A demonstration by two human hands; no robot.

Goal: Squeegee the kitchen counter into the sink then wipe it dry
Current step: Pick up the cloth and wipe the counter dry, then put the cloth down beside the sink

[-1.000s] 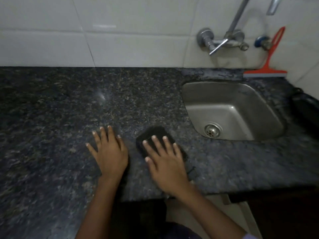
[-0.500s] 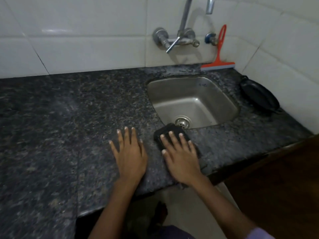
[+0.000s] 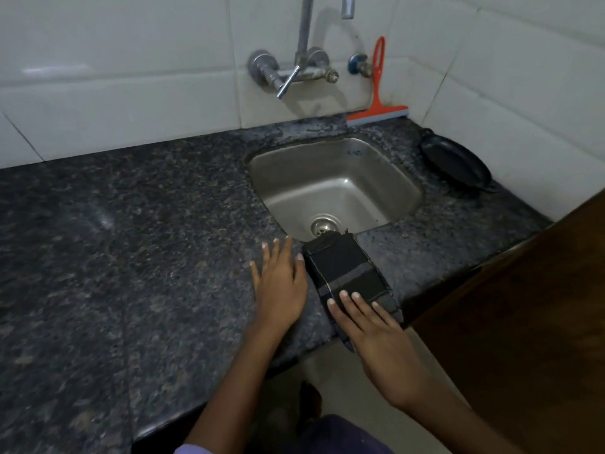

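Note:
A folded black cloth lies on the dark granite counter, its far end at the front rim of the steel sink. My right hand lies flat with fingers spread, and only its fingertips rest on the cloth's near end by the counter's front edge. My left hand is pressed flat on the counter just left of the cloth, holding nothing. An orange squeegee leans upright against the wall tiles behind the sink.
A wall-mounted tap hangs over the sink. A black pan sits on the counter to the right of the sink, by the side wall. A dark wooden panel stands at the right. The counter's front edge runs just under my hands.
The cloth has slid right along the counter to the sink's front rim. My right hand has drawn back from covering it to only its near end. My left hand followed to the right.

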